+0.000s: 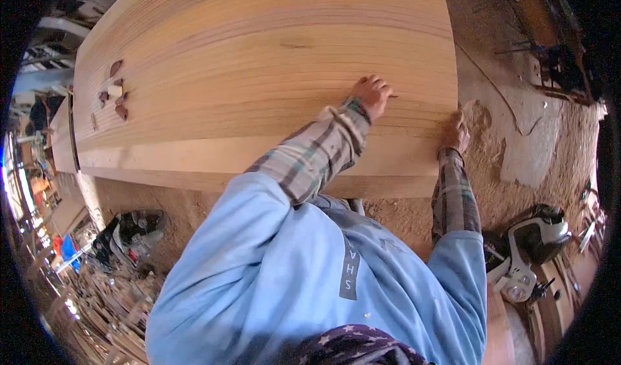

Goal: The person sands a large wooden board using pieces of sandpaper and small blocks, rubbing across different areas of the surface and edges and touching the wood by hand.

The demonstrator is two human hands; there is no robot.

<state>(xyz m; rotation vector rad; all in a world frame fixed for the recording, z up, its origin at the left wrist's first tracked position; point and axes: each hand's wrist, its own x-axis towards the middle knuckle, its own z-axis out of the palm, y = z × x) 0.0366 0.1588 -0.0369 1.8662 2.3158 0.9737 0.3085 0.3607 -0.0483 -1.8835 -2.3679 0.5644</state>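
A large wooden panel (259,74) with long straight grain lies flat in front of me. My left hand (373,96) rests on its upper face near the right end, with the fingers curled. A short, thin dark thing (394,96) shows beside those fingertips; its kind is too small to make out. At the panel's right edge, my right hand (457,136) is closed on the rim, some of its fingers hidden. Several small dark brown pieces (121,111) and a pale little block (115,90) sit together on the far left of the panel.
On the right, a black and white power tool (540,235) stands on the dusty floor. A cord (498,93) runs along the ground beyond the panel. Scrap wood (110,320) and a dark plastic bag (132,232) lie at the lower left.
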